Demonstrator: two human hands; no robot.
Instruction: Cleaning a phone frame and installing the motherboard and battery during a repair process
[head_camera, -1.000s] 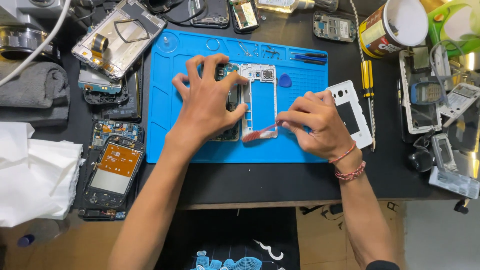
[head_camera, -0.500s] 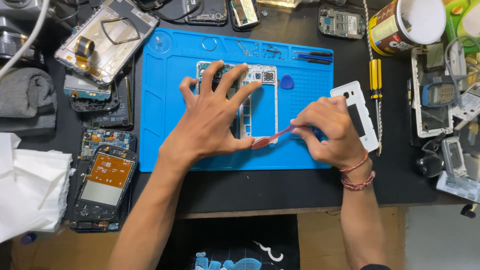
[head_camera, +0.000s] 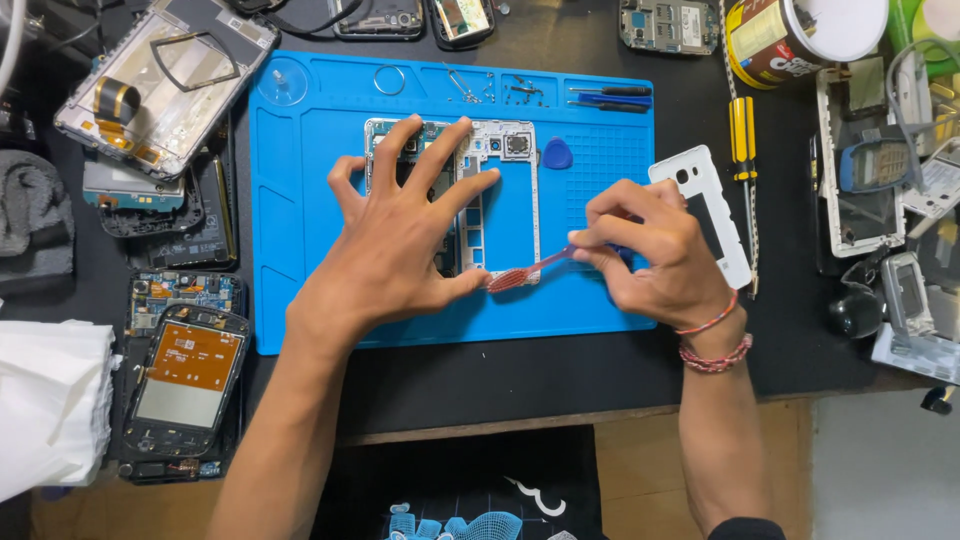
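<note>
- Left hand (head_camera: 400, 245) spread flat, pinning opened phone frame (head_camera: 500, 195) on blue mat (head_camera: 300, 200).
- Right hand (head_camera: 655, 255) pinches red brush (head_camera: 522, 272), bristles at frame's near edge.
- Phone stripped; white back cover (head_camera: 700, 190) lies off, right; cleaning apparently midway.

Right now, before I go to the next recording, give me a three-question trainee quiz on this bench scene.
1. True or false: the left hand lies spread on the phone frame.
2. What does the right hand hold? A) the yellow screwdriver B) a red brush C) the blue pick
3. Which corner of the frame does the brush head touch?

Key:
1. True; the palm and fingers press it onto the blue mat.
2. B; the screwdriver lies right of the mat and the pick lies on it, both untouched.
3. The near right corner.
</note>
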